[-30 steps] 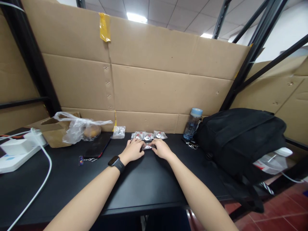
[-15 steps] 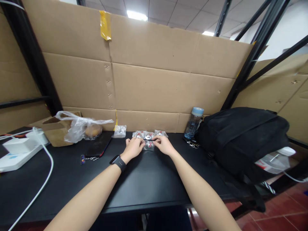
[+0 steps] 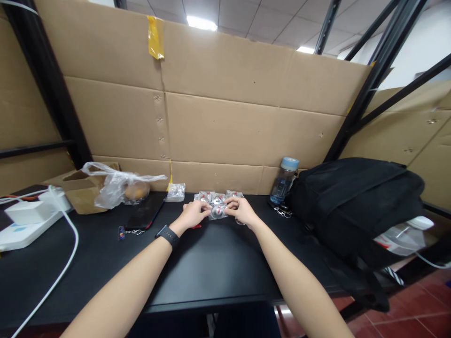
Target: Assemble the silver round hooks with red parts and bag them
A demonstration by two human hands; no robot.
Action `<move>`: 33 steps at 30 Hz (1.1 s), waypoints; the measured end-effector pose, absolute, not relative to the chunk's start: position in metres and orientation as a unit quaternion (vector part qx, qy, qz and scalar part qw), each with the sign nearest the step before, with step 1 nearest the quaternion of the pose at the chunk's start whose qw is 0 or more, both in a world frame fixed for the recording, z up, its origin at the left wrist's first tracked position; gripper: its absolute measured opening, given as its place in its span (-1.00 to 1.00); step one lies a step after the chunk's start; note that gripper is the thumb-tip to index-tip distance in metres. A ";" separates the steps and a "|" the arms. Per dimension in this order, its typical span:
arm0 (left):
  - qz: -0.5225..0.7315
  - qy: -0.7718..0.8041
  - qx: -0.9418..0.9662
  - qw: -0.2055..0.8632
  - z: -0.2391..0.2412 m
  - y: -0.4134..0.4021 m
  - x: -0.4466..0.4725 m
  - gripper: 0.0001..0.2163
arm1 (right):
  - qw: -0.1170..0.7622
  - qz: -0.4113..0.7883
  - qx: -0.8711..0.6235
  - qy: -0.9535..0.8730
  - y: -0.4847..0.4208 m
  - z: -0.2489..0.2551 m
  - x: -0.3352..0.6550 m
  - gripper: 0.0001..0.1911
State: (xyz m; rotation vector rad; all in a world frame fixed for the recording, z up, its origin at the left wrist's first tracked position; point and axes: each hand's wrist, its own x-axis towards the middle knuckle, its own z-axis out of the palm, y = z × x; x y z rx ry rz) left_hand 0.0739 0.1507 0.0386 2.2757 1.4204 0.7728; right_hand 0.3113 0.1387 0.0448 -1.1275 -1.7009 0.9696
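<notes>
Both of my hands hold one small clear packet (image 3: 217,211) with a red and silver item inside, lifted a little above the black table (image 3: 211,263). My left hand (image 3: 192,214), with a black watch on the wrist, pinches its left edge. My right hand (image 3: 241,211) pinches its right edge. Just behind them a row of similar small packets (image 3: 211,196) lies near the cardboard wall. Another clear packet (image 3: 175,192) lies further left.
A black backpack (image 3: 352,206) fills the right side, with a blue-capped water bottle (image 3: 283,180) and keys (image 3: 281,212) beside it. On the left lie a dark phone (image 3: 143,213), a plastic bag (image 3: 120,185) on a cardboard box (image 3: 82,197), a white power strip (image 3: 21,223) and cable (image 3: 63,263).
My hands pressed on the packet at the table, then raised it slightly and pulled it a little toward me, pinched between both thumbs and fingers.
</notes>
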 end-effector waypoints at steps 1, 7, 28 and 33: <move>0.284 0.503 0.798 0.171 0.039 0.150 0.074 -0.85 | 0.430 0.396 -0.448 -0.676 0.138 0.046 0.311 -0.59; 0.329 0.474 0.779 0.245 0.041 0.155 0.073 -0.74 | 0.453 0.380 -0.473 -0.653 0.134 0.052 0.314 -0.62; 0.318 0.502 0.779 0.200 0.060 0.137 0.078 -0.89 | 0.438 0.416 -0.464 -0.647 0.132 0.056 0.315 -0.68; 0.344 0.510 0.761 0.204 0.056 0.141 0.081 -0.86 | 0.408 0.437 -0.454 -0.661 0.131 0.058 0.318 -0.64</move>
